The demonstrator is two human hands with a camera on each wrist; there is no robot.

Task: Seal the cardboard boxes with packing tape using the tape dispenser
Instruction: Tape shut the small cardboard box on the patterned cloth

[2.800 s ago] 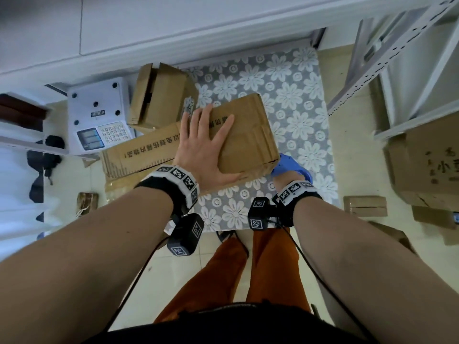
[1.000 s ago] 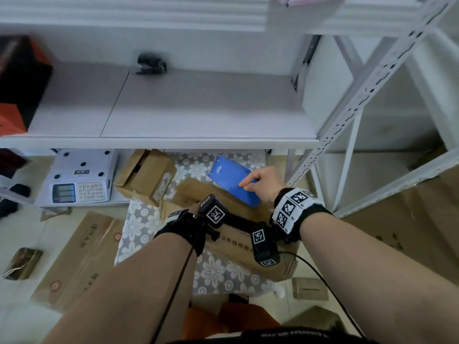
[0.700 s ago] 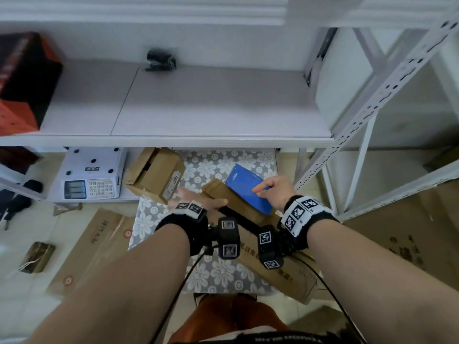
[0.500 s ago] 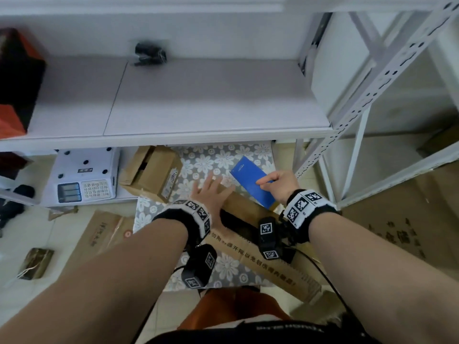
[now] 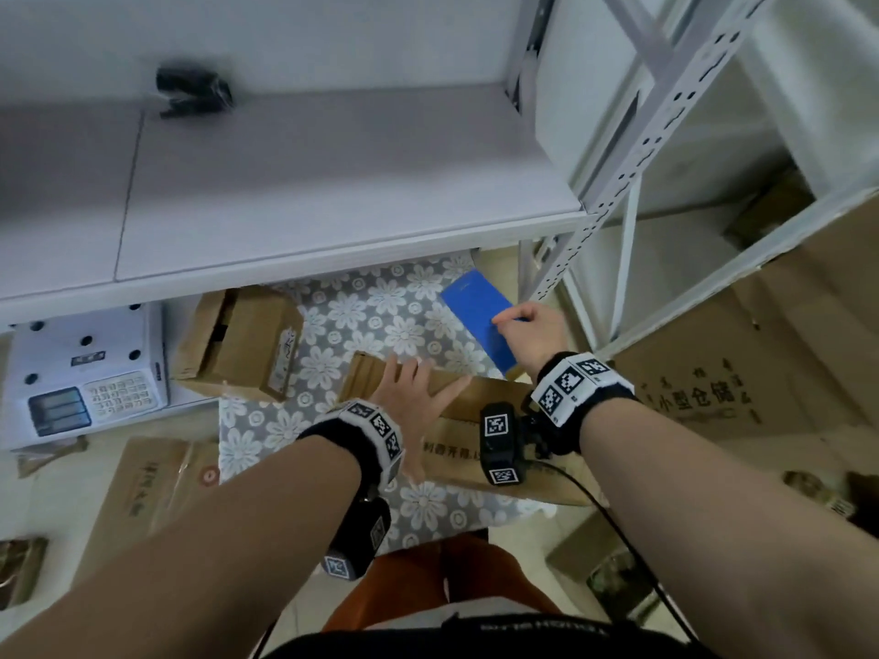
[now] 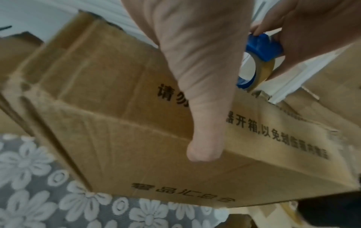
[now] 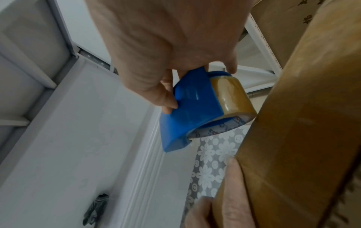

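Observation:
A long brown cardboard box (image 5: 475, 435) with black printed characters lies on a grey flower-patterned mat (image 5: 342, 325). My left hand (image 5: 414, 397) lies flat on its top with fingers spread; in the left wrist view the thumb (image 6: 205, 138) reaches over the box (image 6: 117, 100) edge. My right hand (image 5: 530, 332) grips a blue tape dispenser (image 5: 480, 321) just beyond the box's far right end. The right wrist view shows the dispenser (image 7: 193, 111) carrying a roll of brown tape (image 7: 232, 95), close beside the box's side (image 7: 302, 123). Whether tape touches the box I cannot tell.
A second, open cardboard box (image 5: 238, 344) lies on its side at the mat's left. A white scale with keypad (image 5: 85, 373) stands further left. A white shelf (image 5: 285, 183) overhangs the mat, with metal rack posts (image 5: 618, 183) at right. Flattened cartons (image 5: 142, 482) lie on the floor.
My right hand lifted the blue dispenser from beside the box and carried it over to the box's far right end. The left hand stays pressed on the box top as it shifted on the mat.

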